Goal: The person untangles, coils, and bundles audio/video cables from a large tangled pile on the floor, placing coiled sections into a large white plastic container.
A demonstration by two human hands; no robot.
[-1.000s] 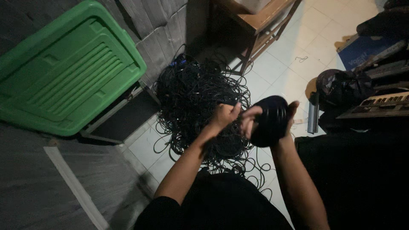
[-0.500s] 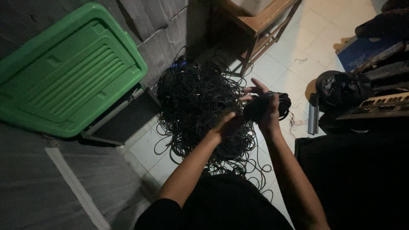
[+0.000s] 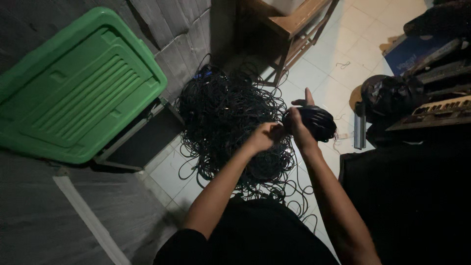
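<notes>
Cable coil (image 3: 316, 122), in right hand (image 3: 297, 128) (gripped)

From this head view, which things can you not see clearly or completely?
- Right hand: its palm and most fingers lie behind the coiled black cable that it holds.
- Left hand: closed; too dark to tell which strand it pinches.
- Tangled cable pile: single cables and their ends cannot be followed; both arms cover its near part.
- Keyboard: cut off by the right edge.
- Green lid: cut off by the left edge.
</notes>
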